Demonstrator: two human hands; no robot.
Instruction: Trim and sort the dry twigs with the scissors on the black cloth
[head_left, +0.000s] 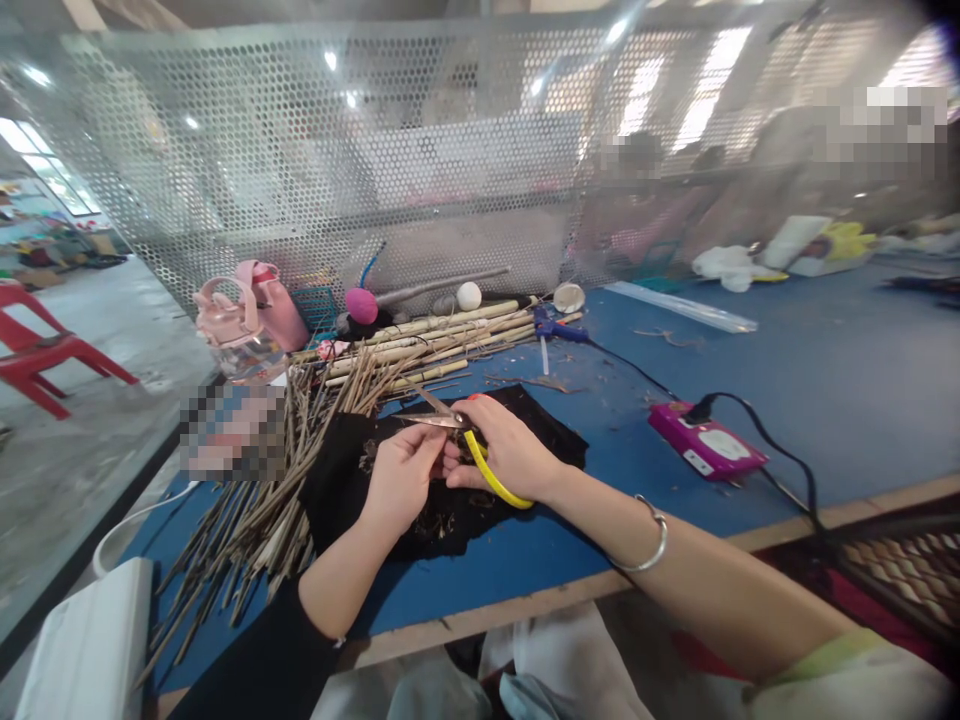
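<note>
My right hand (510,450) is closed on the yellow-handled scissors (491,475), whose blades are spread and point left. Just left of it, my left hand (401,475) is closed in a pinch under the blades; what its fingertips hold is too small to name. Both hands are above a black cloth (341,480) with brown scraps on it. Beside the cloth on the left lies a heap of thin brown sticks (274,515).
Behind the cloth lie thicker sticks (442,340), a pink ball (361,306), a white ball (469,295) and a blue glue gun (561,330). A magenta power box (705,440) with cables is right. Pink bottles (277,305) stand before a perforated metal screen (360,170).
</note>
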